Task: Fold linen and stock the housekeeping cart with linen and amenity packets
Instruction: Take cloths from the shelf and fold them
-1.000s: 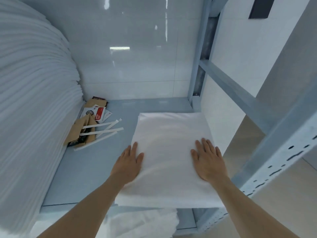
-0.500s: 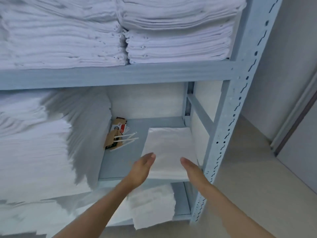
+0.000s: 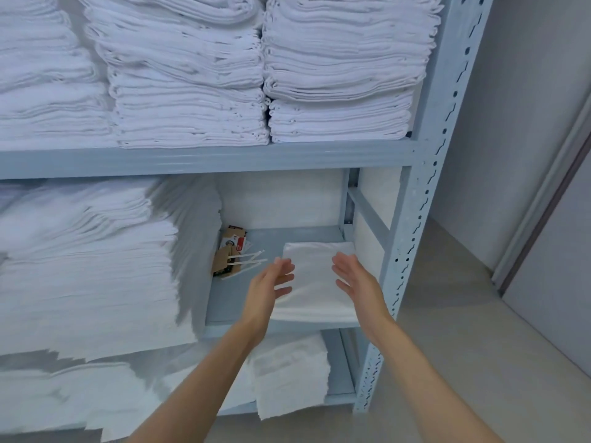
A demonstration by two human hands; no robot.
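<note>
A folded white linen (image 3: 315,279) lies flat on the middle shelf (image 3: 236,298) of a pale blue metal rack, at its right end. My left hand (image 3: 271,284) hovers in front of the linen's left edge with its fingers straight. On the other side my right hand (image 3: 355,281) is held up, open, palm turned inward. Neither hand holds anything. Brown and red amenity packets (image 3: 232,254) with white sticks lie at the back of the same shelf, left of the linen.
Tall stacks of folded white towels (image 3: 339,75) fill the upper shelf. A high pile of white sheets (image 3: 86,266) takes up the left of the middle shelf. More white linen (image 3: 291,375) sits on the shelf below. The rack's perforated upright (image 3: 412,251) stands at right.
Both hands lifted off the folded linen and drew back from the shelf. The view pulled away from the rack, so the upper shelf shows now.
</note>
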